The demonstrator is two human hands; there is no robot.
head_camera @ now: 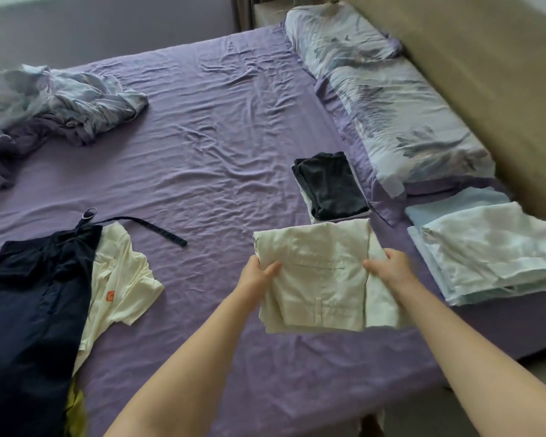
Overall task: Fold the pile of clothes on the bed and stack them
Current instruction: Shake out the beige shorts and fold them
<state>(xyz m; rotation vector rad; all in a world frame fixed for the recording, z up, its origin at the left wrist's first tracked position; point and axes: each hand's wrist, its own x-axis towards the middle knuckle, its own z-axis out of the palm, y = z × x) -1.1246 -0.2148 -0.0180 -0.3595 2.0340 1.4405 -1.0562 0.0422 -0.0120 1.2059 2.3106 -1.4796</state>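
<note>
Two garments lie unfolded on the bed (221,127): navy trousers (29,304) and a white shirt (120,279). Left hand (259,272) and right hand (391,266) each keep a closed grip on folded cream trousers (322,279), held just short of the dark folded stack (331,184); next, probably, lower them squarely onto it.

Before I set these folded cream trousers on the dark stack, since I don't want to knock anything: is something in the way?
Nothing visible does. Both hands, left and right, hold the cream trousers just short of the dark folded stack; only bare sheet lies between.
</note>
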